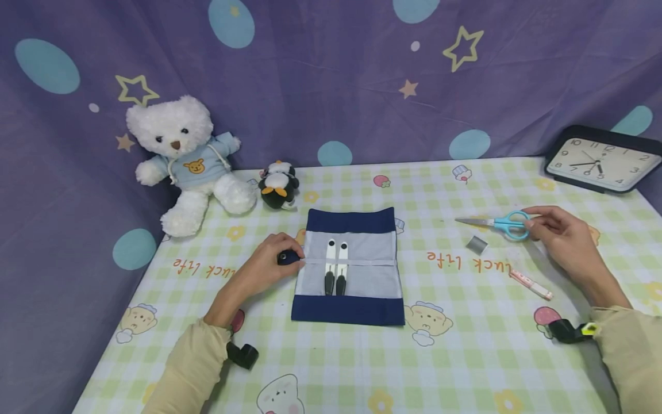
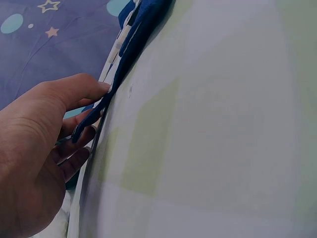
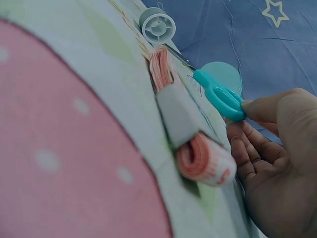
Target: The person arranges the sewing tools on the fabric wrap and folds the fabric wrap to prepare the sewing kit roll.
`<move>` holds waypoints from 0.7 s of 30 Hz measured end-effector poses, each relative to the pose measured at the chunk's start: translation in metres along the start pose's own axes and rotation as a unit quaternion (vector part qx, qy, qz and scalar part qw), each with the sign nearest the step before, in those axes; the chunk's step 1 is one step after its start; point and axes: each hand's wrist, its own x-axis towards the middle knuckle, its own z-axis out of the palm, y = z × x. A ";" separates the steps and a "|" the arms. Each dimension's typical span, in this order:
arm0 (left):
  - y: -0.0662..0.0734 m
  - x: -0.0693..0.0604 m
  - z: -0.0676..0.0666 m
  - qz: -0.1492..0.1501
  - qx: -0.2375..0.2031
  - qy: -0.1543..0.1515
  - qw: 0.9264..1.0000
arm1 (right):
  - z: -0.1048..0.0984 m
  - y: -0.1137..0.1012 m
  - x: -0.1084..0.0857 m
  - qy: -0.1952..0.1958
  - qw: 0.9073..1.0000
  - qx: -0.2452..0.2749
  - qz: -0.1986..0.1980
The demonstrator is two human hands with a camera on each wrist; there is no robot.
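Observation:
A navy and grey fabric tool roll lies unfolded on the table. Two slim white tools with dark ends sit side by side under its grey band. At its left edge my left hand pinches the navy strap tab between thumb and fingers. Far to the right, my right hand pinches a handle loop of the light-blue scissors, whose blades point left. Below the blades is a spool of grey thread. A folded pink-and-white tape measure lies near the right hand.
A white teddy bear and a small penguin plush sit at the back left. A black-framed clock stands at the back right. The checked tablecloth covers the table, with a purple curtain behind.

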 end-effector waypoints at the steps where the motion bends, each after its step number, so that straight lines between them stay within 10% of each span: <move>1: 0.000 0.000 0.000 0.001 0.001 0.000 1.000 | 0.000 0.000 0.000 0.003 1.000 0.004 -0.001; 21: 0.001 0.000 0.000 0.007 0.006 0.003 1.000 | 0.007 -0.009 0.009 0.037 0.997 0.065 -0.015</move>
